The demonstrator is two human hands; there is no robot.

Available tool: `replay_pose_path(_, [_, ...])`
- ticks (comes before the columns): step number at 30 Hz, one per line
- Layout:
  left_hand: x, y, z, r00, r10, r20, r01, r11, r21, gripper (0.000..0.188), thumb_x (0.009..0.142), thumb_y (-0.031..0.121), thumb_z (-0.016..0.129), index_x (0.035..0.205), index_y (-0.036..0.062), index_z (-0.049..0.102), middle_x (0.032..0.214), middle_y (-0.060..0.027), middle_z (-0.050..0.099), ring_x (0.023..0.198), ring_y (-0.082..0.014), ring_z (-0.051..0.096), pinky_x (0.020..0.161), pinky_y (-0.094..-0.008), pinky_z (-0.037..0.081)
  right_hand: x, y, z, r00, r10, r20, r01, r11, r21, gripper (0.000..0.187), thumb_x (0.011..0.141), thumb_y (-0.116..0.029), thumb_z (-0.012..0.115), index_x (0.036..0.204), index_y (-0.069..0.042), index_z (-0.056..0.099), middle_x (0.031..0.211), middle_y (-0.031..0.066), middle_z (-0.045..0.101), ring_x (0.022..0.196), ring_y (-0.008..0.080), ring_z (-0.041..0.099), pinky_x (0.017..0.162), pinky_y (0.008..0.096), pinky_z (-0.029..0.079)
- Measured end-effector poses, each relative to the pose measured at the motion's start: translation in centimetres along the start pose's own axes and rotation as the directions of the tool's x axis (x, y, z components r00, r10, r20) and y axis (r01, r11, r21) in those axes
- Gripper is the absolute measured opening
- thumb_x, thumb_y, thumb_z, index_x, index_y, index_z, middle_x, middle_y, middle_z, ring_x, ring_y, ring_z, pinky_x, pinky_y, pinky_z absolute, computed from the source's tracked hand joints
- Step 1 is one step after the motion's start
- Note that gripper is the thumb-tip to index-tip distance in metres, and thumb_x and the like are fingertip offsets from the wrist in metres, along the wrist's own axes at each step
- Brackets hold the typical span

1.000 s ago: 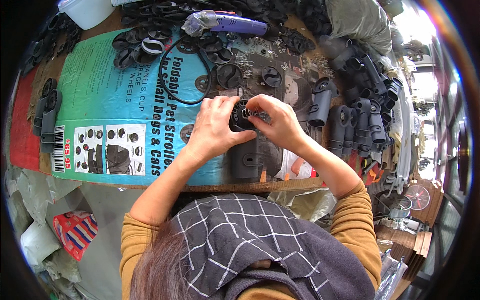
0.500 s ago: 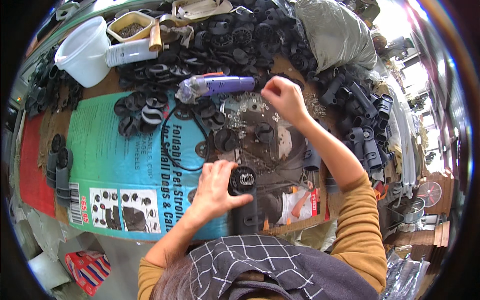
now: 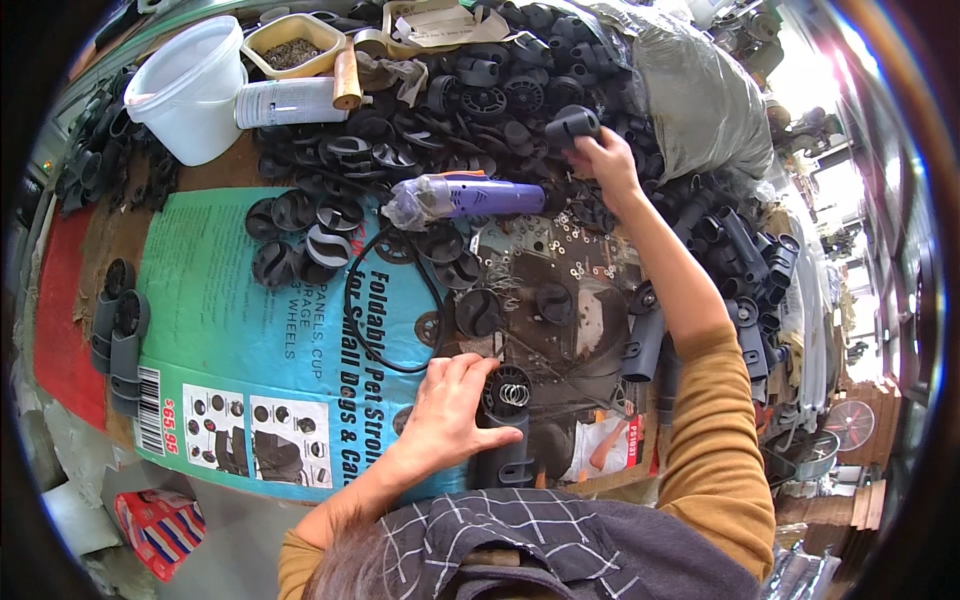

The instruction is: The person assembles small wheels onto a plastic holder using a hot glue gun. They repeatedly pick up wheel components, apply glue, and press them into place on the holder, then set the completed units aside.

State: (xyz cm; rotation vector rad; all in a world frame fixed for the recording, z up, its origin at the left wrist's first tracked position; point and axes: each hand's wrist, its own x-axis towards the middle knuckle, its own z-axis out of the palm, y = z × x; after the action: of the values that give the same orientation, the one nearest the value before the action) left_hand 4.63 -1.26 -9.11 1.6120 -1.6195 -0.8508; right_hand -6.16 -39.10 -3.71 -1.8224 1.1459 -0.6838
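Observation:
My left hand [image 3: 452, 415] lies against a black plastic joint piece [image 3: 513, 468], its fingers at the upper edge of the round head and the thumb across the part below. A coiled metal spring [image 3: 513, 395] sits in that round head. Farther back, my right hand [image 3: 608, 165] grips a dark plastic tube-shaped fitting [image 3: 573, 124] at the edge of the heaped parts. Just beyond my left hand are round black caps [image 3: 479, 313] and a black cable loop [image 3: 440, 345]. Small washers and screws [image 3: 572, 245] lie scattered between my hands.
A purple power tool [image 3: 490, 197] lies across the middle. Black parts [image 3: 480, 100] are heaped behind it, near a clear plastic bag [image 3: 695, 90]. A white bucket [image 3: 190, 95], a can [image 3: 290, 103] and a screw tub [image 3: 295, 50] stand back left. Grey fittings [image 3: 128, 340] lie left.
My right hand has moved away to the back and now holds a dark fitting; before, it was pinched near the power tool's end. My left hand stays at the joint piece. The view has shifted slightly.

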Motion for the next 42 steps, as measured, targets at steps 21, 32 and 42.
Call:
replay_pose_path(21, [-0.1,4.8,-0.7,0.974,-0.205,-0.101,0.060,0.653,-0.755,0.049,0.084,0.017,0.073,0.124,-0.0002,0.052,0.111,-0.0110,0.060,0.097,-0.0183,0.064,0.081,-0.0305,0.054,-30.6,-4.4,2.7,0.955,-0.282,0.090,0.286,0.958,-0.035,0.039,0.073,-0.006,0.077,0.110,-0.005,0.062,0.127,0.0151,0.058,0.114,0.0281,0.058,0.094,0.0371,0.047])
replay_pose_path(32, [-0.8,-0.4,1.0,0.999,-0.047,-0.021,0.050,0.990,0.131,0.091,0.067,0.052,0.080,0.138,0.0043,0.050,0.132,-0.0140,0.049,0.124,-0.0327,0.041,0.107,-0.0444,0.035,-31.9,-0.9,1.2,0.965,-0.260,-0.022,0.256,0.959,-0.125,0.033,0.076,-0.007,0.075,0.107,-0.005,0.061,0.120,0.0152,0.064,0.111,0.0305,0.058,0.096,0.0396,0.044])
replay_pose_path(42, [-0.8,-0.5,0.9,0.997,-0.044,-0.061,0.049,0.996,0.069,0.076,0.075,0.049,0.075,0.132,0.0030,0.056,0.127,-0.0146,0.053,0.118,-0.0334,0.045,0.105,-0.0435,0.037,-29.5,-2.8,5.0,0.874,-0.315,0.370,0.442,0.831,-0.338,0.040,0.077,-0.009,0.074,0.116,-0.007,0.065,0.123,0.0130,0.063,0.115,0.0302,0.057,0.100,0.0402,0.044])
